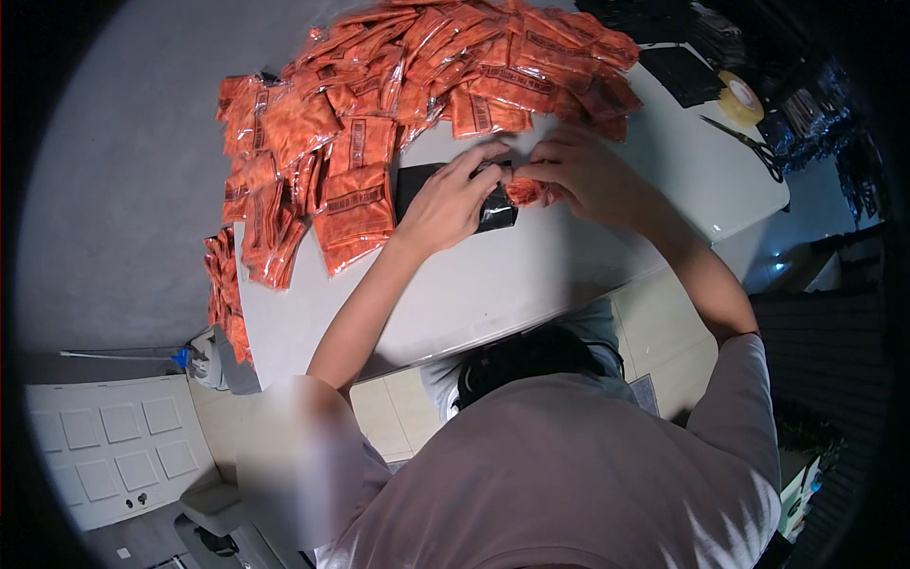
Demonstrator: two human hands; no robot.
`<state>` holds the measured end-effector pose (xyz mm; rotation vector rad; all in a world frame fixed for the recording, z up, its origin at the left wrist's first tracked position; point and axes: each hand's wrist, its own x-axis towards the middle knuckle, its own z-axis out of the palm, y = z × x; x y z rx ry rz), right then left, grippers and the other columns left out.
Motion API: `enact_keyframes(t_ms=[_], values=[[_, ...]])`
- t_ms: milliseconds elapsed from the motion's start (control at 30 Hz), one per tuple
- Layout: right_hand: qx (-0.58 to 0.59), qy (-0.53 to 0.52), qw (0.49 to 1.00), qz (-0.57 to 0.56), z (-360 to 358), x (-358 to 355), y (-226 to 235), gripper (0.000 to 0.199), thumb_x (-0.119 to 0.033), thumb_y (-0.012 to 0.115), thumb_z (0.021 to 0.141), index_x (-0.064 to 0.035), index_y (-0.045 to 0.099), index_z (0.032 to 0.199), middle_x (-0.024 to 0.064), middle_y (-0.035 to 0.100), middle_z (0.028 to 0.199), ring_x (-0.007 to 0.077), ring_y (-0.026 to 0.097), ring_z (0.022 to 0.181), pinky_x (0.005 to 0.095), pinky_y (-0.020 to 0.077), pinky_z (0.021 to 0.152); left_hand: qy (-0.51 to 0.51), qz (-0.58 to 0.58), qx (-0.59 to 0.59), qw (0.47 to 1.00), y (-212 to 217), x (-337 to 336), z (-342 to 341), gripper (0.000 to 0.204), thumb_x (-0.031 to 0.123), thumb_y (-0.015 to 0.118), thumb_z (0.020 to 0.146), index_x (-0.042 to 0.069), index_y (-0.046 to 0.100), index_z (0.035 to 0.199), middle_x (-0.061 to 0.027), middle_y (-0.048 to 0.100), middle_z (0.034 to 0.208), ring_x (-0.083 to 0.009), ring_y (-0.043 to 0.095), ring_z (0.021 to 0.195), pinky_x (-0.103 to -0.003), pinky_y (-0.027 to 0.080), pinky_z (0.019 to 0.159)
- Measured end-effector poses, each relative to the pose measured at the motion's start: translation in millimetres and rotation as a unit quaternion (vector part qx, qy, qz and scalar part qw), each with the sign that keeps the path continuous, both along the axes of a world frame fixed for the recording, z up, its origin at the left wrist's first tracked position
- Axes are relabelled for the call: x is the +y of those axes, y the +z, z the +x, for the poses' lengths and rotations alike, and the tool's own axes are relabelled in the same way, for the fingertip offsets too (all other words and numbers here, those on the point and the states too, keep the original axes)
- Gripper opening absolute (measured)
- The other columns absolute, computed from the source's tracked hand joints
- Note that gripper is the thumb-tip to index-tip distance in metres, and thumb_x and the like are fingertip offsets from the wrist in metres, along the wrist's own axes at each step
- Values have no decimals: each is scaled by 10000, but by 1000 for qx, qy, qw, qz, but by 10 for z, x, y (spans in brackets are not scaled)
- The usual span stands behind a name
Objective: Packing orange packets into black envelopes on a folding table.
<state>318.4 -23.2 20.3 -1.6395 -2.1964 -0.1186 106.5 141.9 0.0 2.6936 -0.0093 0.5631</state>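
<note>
A flat black plastic bag (500, 215) lies on the white table in front of me. My left hand (453, 197) rests over it, fingers bent and pinched at the bag's right end. From the other side my right hand (586, 178) grips a clear-wrapped orange packet (524, 192), whose left end meets the bag's right end. Whether the packet's tip sits inside the bag or only against it I cannot tell. The fingertips of both hands nearly touch, and the right fingers partly cover the packet.
A big heap of orange packets (455, 47) spreads over the table's (455, 294) far and left sides, some hanging off the left edge. At the far right lie black bags (681, 76), a tape roll (742, 99) and black-handled scissors (749, 144). A white door (114, 446) stands lower left.
</note>
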Motion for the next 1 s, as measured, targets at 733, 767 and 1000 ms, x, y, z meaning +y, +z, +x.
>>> enact_keyframes(t_ms=[733,767,1000], values=[[-46,-86,987,124,-260,72,-202,327,-86,725,818,-125,693,1142,65,607,1064,269,596,1133,490,417,1108,-14,-152,-56,987,88,-103,137,87,65,460,1087,20,534,1081,-227,534,1359,-453,547,1265,-491,450,1071],[0,-103,989,109,-293,88,-231,314,-90,718,820,-106,686,1132,82,612,1057,292,601,1120,489,443,1070,-8,-141,-53,989,89,-121,145,82,59,469,1081,16,538,1079,-230,532,1360,-454,540,1279,-495,442,1083],[103,-130,983,80,-247,49,-232,452,-158,771,804,-46,649,1224,132,652,1111,363,647,1069,470,496,1018,-3,-119,-16,993,32,-143,152,85,76,464,1089,21,529,1084,-218,519,1417,-440,521,1338,-479,437,1100]])
